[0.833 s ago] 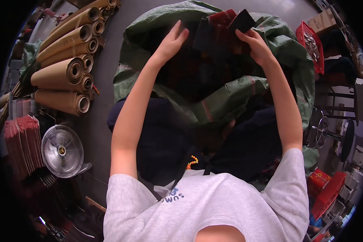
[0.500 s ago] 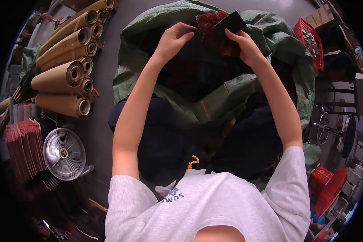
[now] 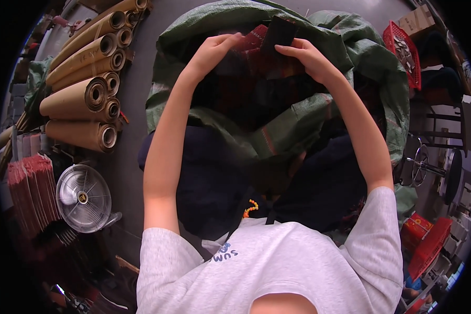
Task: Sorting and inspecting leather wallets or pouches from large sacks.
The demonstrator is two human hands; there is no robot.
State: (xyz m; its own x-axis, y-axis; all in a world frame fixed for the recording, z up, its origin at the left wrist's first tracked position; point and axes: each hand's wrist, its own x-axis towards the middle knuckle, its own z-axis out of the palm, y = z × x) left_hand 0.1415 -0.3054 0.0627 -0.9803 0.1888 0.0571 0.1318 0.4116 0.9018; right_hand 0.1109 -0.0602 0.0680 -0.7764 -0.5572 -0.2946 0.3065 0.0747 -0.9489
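Note:
A large green woven sack lies open in front of me, its inside dark and its contents hard to make out. Over its mouth, my right hand pinches a flat black rectangular piece, thumb on the near face. Just left of that is a red patterned piece, partly behind the black one. My left hand has its fingertips closed at the left edge of the red piece. Whether the red and black pieces are joined, I cannot tell.
Brown rolls are stacked at the left, above a round metal fan and a pile of red sheets. A red basket of small pieces stands at the far right, with a stool nearer.
My left fingers, apart before, have closed at the red piece and moved slightly left. The black piece has turned more upright and shifted left with my right hand.

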